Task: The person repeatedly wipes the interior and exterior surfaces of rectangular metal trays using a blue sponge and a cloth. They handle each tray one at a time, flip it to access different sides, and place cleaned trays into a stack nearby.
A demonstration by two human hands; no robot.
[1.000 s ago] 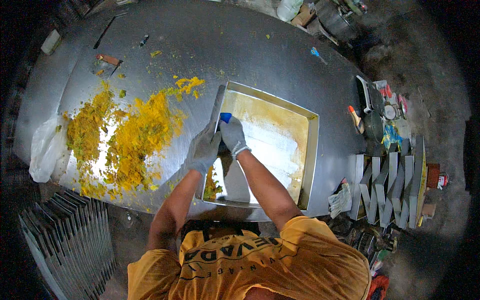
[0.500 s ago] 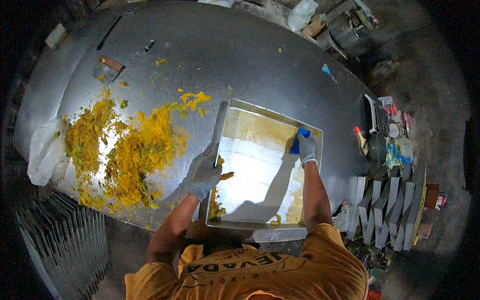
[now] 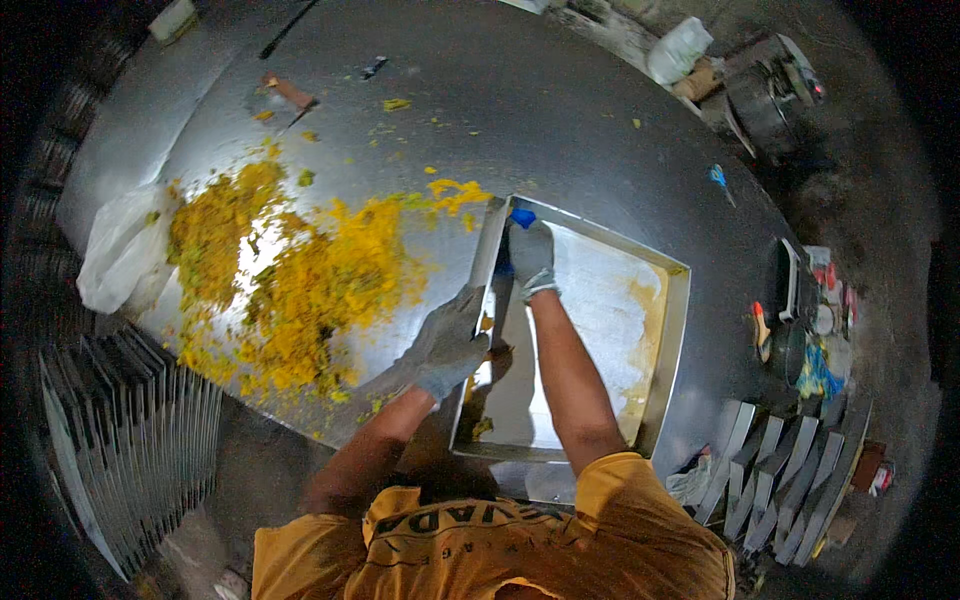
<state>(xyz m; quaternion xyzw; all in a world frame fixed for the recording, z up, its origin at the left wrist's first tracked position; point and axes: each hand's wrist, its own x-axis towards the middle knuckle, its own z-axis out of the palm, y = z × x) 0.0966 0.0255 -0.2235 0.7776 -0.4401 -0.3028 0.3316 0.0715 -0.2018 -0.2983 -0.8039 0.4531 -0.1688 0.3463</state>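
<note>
While LH holds tray, RH holds scraper.

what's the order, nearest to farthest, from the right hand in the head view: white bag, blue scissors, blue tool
1. Blue tool: in the right hand.
2. Blue scissors: off to the right.
3. White bag: far left, beyond the yellow crumbs.

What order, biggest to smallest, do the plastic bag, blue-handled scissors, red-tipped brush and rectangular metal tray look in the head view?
1. Rectangular metal tray
2. Plastic bag
3. Red-tipped brush and blue-handled scissors: both look small and too close in size to rank surely.
</note>
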